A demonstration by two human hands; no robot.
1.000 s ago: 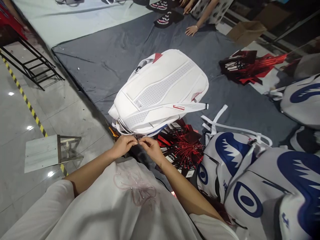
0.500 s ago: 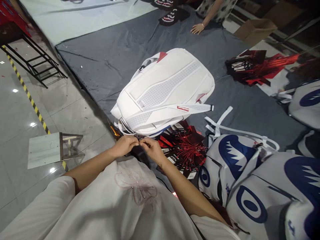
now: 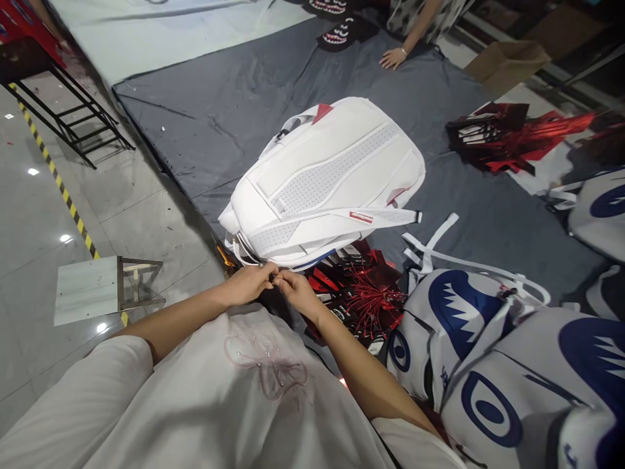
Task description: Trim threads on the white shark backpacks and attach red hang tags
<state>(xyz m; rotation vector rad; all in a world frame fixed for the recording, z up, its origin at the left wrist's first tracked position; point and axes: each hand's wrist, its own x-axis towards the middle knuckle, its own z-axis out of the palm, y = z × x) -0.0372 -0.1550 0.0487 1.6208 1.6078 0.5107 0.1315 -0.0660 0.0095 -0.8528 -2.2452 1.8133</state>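
Note:
A white backpack (image 3: 327, 169) lies on the dark grey cloth of the table (image 3: 195, 130), its strapped back facing up. At its near end my left hand (image 3: 251, 283) and my right hand (image 3: 297, 291) meet, fingers pinched close together. Between the fingertips is a small dark piece, too small to make out. Just right of my hands lies a heap of red and black tags (image 3: 361, 290) with red strings, partly beneath the backpack's edge.
Grey backpacks with blue eyes and teeth (image 3: 488, 397) crowd the right. More tags (image 3: 512, 137), black caps (image 3: 336, 34), a cardboard box (image 3: 508, 65) and another person's hand (image 3: 393, 58) are farther back. Stools (image 3: 88, 290) stand on the left floor.
My left hand has shifted slightly right, its fingers now over the small dark piece. The whole view has moved a little, with the backpack appearing slightly farther right.

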